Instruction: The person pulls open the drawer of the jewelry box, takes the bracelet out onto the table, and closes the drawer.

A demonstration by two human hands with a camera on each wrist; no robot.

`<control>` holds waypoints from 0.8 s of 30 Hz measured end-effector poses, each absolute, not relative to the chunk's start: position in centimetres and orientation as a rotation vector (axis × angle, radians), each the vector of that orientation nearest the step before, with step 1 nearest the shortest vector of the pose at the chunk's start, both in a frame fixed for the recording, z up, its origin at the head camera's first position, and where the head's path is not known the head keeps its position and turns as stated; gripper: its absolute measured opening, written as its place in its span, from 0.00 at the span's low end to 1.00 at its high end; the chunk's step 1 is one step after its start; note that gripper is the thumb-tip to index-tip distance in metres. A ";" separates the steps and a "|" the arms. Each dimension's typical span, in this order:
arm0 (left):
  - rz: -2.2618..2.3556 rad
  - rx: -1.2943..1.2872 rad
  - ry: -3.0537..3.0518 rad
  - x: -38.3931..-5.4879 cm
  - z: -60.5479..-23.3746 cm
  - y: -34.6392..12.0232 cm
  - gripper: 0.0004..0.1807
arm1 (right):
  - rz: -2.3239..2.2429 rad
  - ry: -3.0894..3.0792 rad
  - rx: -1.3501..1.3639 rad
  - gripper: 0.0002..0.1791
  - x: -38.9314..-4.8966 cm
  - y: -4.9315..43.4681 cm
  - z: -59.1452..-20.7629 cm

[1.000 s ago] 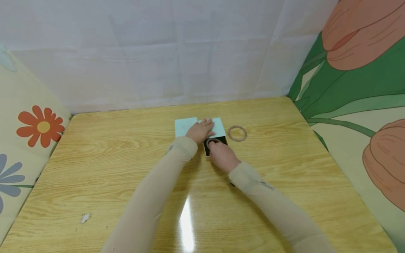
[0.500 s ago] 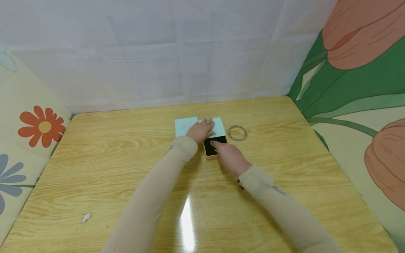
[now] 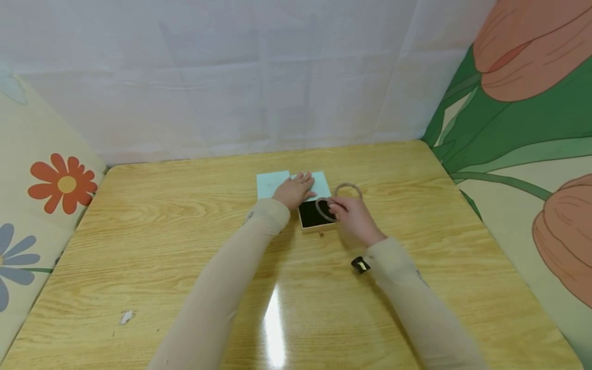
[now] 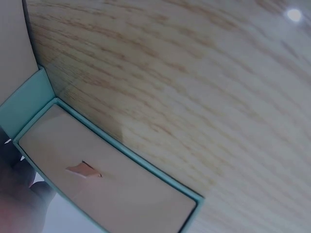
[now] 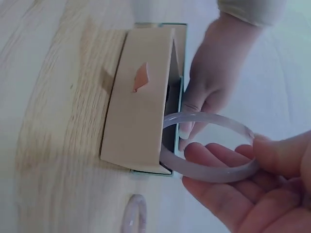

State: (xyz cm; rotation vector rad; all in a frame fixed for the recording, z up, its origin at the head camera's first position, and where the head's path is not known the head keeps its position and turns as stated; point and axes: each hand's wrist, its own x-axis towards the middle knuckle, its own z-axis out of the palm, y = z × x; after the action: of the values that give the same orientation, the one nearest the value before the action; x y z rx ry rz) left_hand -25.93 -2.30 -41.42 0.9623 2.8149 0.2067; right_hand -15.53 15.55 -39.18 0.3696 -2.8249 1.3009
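In the head view my left hand [image 3: 292, 192] rests with extended fingers on the top of a pale blue box [image 3: 322, 185]. A beige drawer [image 3: 311, 229] with black lining is pulled out of that box toward me. My right hand [image 3: 357, 220] pinches a pale mauve bangle [image 5: 209, 174] between thumb and fingers, over the drawer's right part. The right wrist view shows the bangle's far side overlapping the drawer opening. A second bangle [image 3: 348, 184] lies on the table, partly covered by the right hand in the head view.
A second pale blue box [image 3: 269, 181] stands left of the first; its drawer front [image 4: 116, 179] is shut and carries a small ribbon tab [image 4: 83, 170]. The wooden table [image 3: 185, 205] reaches back to a white cloth [image 3: 208, 92]. A white scrap mark [image 3: 126, 317] shows at front left.
My right hand has drawn back to the right, away from the drawer's inside, and the bangle in it has come up into view over the drawer. My left hand has stayed in place.
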 end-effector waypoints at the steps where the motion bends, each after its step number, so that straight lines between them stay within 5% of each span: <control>1: 0.208 0.962 2.814 -26.0 -41.5 -2.3 0.31 | 1.381 -2.800 0.322 0.16 -15.6 15.7 -39.3; 11: 0.218 0.984 2.819 -26.0 -41.7 -2.4 0.31 | 2.013 -2.526 -0.039 0.20 -15.7 16.9 -39.6; 24: 0.196 0.956 2.793 -26.1 -41.6 -2.5 0.32 | 2.244 -2.240 -0.215 0.22 -15.1 18.4 -39.9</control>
State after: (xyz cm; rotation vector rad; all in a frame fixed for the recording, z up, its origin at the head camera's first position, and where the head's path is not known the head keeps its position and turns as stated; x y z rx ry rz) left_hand -26.09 -2.52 -41.60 0.9559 2.7928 0.1958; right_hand -15.11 18.38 -39.88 -0.2148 -2.2398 2.2438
